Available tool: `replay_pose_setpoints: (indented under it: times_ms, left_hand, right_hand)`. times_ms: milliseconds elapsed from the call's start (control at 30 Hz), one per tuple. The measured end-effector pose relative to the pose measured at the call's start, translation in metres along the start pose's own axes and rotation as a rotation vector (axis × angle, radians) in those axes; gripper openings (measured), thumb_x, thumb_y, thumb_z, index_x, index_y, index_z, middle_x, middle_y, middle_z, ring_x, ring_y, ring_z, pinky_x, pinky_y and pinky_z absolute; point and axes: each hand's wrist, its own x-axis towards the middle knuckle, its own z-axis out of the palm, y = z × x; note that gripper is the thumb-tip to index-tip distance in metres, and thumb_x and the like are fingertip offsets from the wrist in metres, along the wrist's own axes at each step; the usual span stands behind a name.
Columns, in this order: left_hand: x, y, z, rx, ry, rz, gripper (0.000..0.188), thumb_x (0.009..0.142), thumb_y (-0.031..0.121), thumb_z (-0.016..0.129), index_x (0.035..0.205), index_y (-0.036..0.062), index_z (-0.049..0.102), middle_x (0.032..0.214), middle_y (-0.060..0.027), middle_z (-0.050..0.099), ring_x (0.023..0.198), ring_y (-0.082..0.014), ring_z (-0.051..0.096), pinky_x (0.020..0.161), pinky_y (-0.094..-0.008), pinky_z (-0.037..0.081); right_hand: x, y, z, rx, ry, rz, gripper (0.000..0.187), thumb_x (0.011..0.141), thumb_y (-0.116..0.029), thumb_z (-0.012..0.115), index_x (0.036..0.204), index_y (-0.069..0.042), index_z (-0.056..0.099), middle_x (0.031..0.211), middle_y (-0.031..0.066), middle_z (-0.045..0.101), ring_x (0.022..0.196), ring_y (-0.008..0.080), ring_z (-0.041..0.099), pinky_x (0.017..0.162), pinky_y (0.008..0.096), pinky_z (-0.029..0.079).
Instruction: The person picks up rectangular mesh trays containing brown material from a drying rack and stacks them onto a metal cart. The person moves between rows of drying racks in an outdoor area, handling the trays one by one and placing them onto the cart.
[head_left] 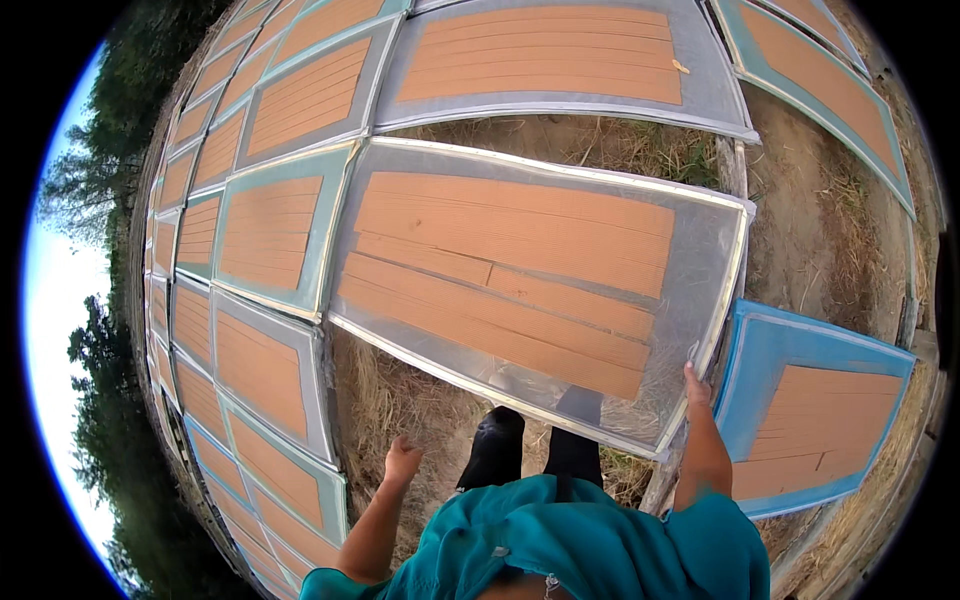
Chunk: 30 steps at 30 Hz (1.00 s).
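Note:
My right hand point(696, 385) grips the near right corner of a large metal-framed mesh tray point(700, 215), which is tilted and lifted over the ground. The tray carries a thin layer of orange-brown strips point(510, 270) laid in rows. My left hand point(402, 462) hangs free at my side with fingers loosely curled, holding nothing, just left of my black boots point(495, 450). My teal sleeves and top fill the lower edge.
Many more framed trays with the same orange layer lie in rows: a column at left point(265, 370), others at the back point(545, 55), and a blue-framed tray point(815, 415) at right. Dry grass and bare dirt point(800, 230) run between them. Trees stand at far left.

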Motion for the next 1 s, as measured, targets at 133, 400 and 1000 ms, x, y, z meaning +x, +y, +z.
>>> replay_pose_setpoints:
  times_ms: [133,400,1000]
  left_hand:
    - [0.043,0.042,0.02,-0.158,0.003,-0.076,0.063,0.07,0.012,0.058,0.124,0.0054,0.026,0.086,-0.0092,0.052,0.063,-0.0196,0.054,0.046,-0.0321,0.045]
    - [0.18,0.078,0.03,-0.996,-0.264,-0.362,0.063,0.079,0.045,0.05,0.122,0.0038,0.031,0.118,-0.0165,0.04,0.103,-0.0363,0.043,0.08,-0.0549,0.038]
    - [0.052,0.075,0.115,-1.163,-0.324,-0.546,0.055,0.08,0.048,0.044,0.119,0.0101,0.036,0.116,-0.0126,0.042,0.099,-0.0326,0.044,0.083,-0.0495,0.037]
  right_hand:
    - [-0.033,-0.02,-0.016,0.15,-0.021,-0.06,0.08,0.065,-0.049,0.066,0.118,0.005,0.04,0.118,0.0173,0.043,0.104,0.0273,0.044,0.086,0.0386,0.037]
    - [-0.153,-0.085,-0.03,0.206,0.11,-0.242,0.056,0.071,-0.053,0.057,0.092,-0.001,0.051,0.07,0.0054,0.051,0.054,0.0153,0.051,0.043,0.0267,0.042]
    - [-0.233,-0.112,-0.193,0.296,0.339,-0.422,0.056,0.079,-0.058,0.04,0.057,-0.007,0.045,0.042,0.0052,0.041,0.033,0.0159,0.044,0.03,0.0266,0.034]
